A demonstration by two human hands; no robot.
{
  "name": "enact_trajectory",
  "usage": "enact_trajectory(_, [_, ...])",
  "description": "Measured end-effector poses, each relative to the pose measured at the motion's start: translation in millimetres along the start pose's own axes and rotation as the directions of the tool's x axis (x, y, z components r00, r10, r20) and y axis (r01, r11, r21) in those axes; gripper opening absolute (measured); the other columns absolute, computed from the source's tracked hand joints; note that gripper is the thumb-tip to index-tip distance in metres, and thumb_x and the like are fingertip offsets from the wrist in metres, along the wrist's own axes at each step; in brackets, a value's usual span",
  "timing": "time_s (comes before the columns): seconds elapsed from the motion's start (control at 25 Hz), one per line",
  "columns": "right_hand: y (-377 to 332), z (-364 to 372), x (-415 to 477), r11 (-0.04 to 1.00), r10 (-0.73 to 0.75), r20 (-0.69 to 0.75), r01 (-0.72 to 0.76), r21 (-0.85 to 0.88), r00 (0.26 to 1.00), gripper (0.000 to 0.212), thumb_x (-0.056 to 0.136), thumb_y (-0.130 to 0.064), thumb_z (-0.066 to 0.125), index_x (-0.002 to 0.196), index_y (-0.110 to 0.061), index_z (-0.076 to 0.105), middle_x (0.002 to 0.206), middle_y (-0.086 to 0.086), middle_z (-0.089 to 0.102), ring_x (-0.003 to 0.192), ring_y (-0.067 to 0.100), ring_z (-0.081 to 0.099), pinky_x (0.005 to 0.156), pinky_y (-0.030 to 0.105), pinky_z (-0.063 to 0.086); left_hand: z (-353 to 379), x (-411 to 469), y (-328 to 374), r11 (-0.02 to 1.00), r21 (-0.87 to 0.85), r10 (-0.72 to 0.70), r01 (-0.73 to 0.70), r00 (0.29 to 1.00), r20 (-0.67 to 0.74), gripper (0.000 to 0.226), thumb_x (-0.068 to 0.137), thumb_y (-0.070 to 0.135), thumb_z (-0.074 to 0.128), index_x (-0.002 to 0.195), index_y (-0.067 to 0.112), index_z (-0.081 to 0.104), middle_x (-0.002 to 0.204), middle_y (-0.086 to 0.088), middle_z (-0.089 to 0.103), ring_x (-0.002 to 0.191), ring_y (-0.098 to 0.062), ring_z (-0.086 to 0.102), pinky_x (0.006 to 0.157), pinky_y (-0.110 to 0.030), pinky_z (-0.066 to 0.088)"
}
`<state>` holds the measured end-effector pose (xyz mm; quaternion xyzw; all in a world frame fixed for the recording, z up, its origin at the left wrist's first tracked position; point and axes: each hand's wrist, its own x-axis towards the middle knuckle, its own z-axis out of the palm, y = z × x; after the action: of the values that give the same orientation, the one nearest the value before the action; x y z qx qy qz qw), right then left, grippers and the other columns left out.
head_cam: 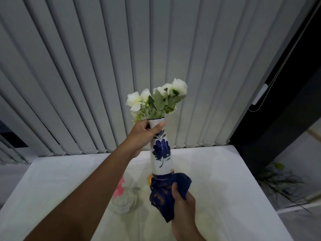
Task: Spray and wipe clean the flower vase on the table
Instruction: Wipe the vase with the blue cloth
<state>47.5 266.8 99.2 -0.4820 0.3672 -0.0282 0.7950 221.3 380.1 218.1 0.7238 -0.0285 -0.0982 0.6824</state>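
Note:
A tall white vase (161,153) with a blue flower painted on it is held up above the white table (225,180), tilted slightly left. White flowers (156,98) with green leaves stick out of its mouth. My left hand (141,136) grips the vase's neck just under the rim. My right hand (182,204) holds a dark blue cloth (163,193) wrapped around the vase's base, which the cloth hides.
A clear glass vessel (123,200) with a pink flower (119,187) stands on the table at the left, under my left forearm. Something orange (149,180) shows behind the vase. Grey vertical blinds (121,58) hang behind the table. A plant (281,180) lies at the right.

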Motion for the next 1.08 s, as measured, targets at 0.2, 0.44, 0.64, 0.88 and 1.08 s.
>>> enact_trajectory(0.2, [-29, -30, 33, 0.988, 0.045, -0.13, -0.064, -0.144, 0.99, 0.021, 0.097, -0.024, 0.069, 0.096, -0.004, 0.075, 0.08, 0.017, 0.08, 0.077, 0.042, 0.077, 0.078, 0.064, 0.061, -5, -2, -6, 0.999, -0.008, 0.038, -0.038, 0.999, 0.03, 0.008, 0.097, 0.018, 0.068, 0.102, 0.013, 0.072, 0.083, 0.006, 0.077, 0.072, -0.002, 0.07, 0.061, -0.012, 0.052])
enact_trajectory(0.44, [-109, 13, 38, 0.781, -0.568, 0.06, 0.56, -0.276, 0.821, 0.015, 0.098, -0.037, 0.062, 0.092, -0.041, 0.074, 0.083, -0.01, 0.08, 0.073, 0.006, 0.075, 0.066, 0.035, 0.06, -6, -9, -12, 0.998, -0.053, 0.054, -0.045, 0.984, 0.171, 0.012, 0.098, 0.013, 0.066, 0.108, 0.016, 0.072, 0.092, 0.008, 0.082, 0.086, -0.005, 0.076, 0.07, -0.018, 0.058])
enact_trajectory(0.64, [-67, 20, 24, 0.169, -0.651, 0.643, 0.902, -0.396, 0.404, 0.084, 0.075, 0.015, 0.045, 0.153, -0.017, 0.046, 0.162, 0.003, 0.041, 0.149, 0.017, 0.038, 0.116, 0.029, 0.039, 8, -6, -10, 0.992, -0.101, 0.084, -0.074, 0.992, 0.096, 0.009, 0.098, 0.016, 0.067, 0.098, 0.009, 0.073, 0.078, 0.007, 0.079, 0.074, -0.01, 0.073, 0.066, -0.021, 0.057])
enact_trajectory(0.88, [1, -37, 45, -0.087, -0.546, 0.811, 0.948, -0.306, 0.212, 0.065, 0.094, -0.005, 0.065, 0.154, -0.016, 0.042, 0.17, -0.008, 0.022, 0.155, 0.026, 0.023, 0.122, 0.04, 0.029, -11, 2, 2, 0.984, -0.17, 0.049, -0.045, 0.999, 0.014, 0.01, 0.097, 0.016, 0.068, 0.098, 0.006, 0.072, 0.07, 0.007, 0.075, 0.066, -0.008, 0.069, 0.066, -0.024, 0.055])
enact_trajectory(1.08, [14, -48, 56, -0.07, -0.551, 0.798, 0.939, -0.336, 0.244, 0.047, 0.108, -0.026, 0.045, 0.153, -0.013, 0.045, 0.167, 0.004, 0.03, 0.154, 0.028, 0.026, 0.122, 0.034, 0.028, -11, 5, 4, 0.984, -0.174, 0.042, -0.035, 0.998, 0.039, 0.008, 0.096, 0.013, 0.069, 0.102, 0.008, 0.073, 0.074, 0.007, 0.078, 0.069, -0.006, 0.072, 0.064, -0.022, 0.058])
